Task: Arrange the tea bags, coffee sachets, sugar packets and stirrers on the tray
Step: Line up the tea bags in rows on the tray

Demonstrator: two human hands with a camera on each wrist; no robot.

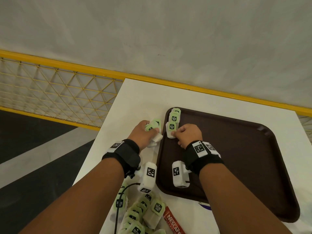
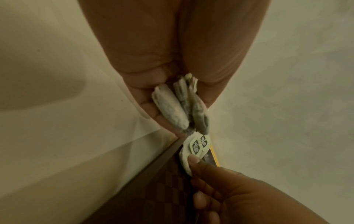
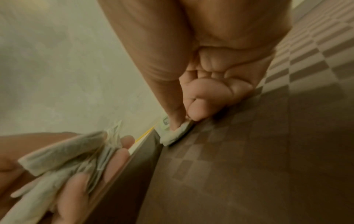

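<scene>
A dark brown tray point(image 1: 236, 157) lies on the white table point(image 1: 143, 95). Along its far left edge runs a row of tea bags point(image 1: 174, 116) with green tags. My right hand point(image 1: 173, 133) pinches the nearest tea bag point(image 1: 170, 130) of that row between thumb and forefinger, low on the tray floor point(image 3: 229, 151). My left hand point(image 1: 152, 130) hovers just left of the tray rim and grips a bundle of several tea bags point(image 2: 178, 109). In the right wrist view the pinched tea bag point(image 3: 172, 133) touches the tray by its left wall.
A heap of loose tea bags point(image 1: 145, 211) and a red Nescafe sachet point(image 1: 173, 222) lie at the table's near edge, left of the tray. A yellow mesh rail point(image 1: 59, 92) runs behind the table. The table's left edge drops to a dark floor.
</scene>
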